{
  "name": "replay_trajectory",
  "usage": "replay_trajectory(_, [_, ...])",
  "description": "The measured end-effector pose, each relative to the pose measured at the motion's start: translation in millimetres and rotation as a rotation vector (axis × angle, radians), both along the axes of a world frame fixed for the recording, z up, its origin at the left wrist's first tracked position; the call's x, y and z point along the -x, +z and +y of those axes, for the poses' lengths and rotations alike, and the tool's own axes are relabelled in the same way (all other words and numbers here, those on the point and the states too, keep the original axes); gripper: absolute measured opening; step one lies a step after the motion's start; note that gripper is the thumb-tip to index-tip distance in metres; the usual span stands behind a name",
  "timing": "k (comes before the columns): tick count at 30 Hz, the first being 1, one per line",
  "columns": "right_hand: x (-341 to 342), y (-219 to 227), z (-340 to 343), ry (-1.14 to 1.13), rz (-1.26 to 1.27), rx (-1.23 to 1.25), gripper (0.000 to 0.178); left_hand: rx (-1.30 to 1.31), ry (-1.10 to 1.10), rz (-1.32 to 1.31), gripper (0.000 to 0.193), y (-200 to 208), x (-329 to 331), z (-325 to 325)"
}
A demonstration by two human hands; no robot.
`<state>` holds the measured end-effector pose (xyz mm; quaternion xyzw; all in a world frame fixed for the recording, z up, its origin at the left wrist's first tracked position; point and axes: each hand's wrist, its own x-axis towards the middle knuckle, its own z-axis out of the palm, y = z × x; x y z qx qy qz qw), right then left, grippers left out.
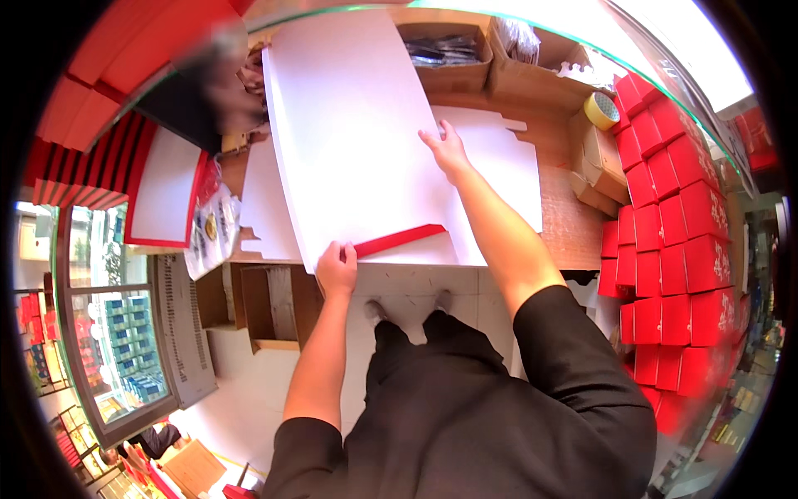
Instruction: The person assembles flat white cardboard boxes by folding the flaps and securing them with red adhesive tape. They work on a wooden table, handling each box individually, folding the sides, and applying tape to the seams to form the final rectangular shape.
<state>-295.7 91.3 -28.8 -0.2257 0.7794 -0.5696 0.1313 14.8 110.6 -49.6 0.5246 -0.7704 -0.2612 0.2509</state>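
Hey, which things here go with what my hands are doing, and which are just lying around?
In use:
- large white sheet, between left hand and right hand
- red strip near its lower edge

Apparently just lying around:
- tape roll
- stacked red boxes
- plastic bag

Smooth, matt cardboard sheet (357, 141) and wood-grained tabletop (572, 212).

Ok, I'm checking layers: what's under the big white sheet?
White card juts out on both sides, over the wooden table; whether it joins beneath the big white sheet is hidden.
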Motion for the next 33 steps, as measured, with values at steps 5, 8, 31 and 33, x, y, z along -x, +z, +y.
replay_trajectory(5, [-13.0,57.6,5.4,0.241,-0.246,0.225,0.027,0.140,-0.078,0.240,0.014,15.0,-10.5,27.0])
replay_trajectory(8, [-67.2,111.0,62.5,0.204,-0.251,0.281,0.024,0.149,-0.230,0.140,0.029,35.1,-33.9,69.3])
replay_trajectory(31, [-236.6,-6.6,129.4,0.202,-1.285,0.168,0.025,0.532,-0.816,-0.140,0.041,16.6,-100.5,-48.6])
replay_trajectory(33, [-232.1,21.5,132.1,0.406,-1.031,-0.182,0.027,0.552,-0.820,-0.162,0.036,16.7,-100.3,-64.0])
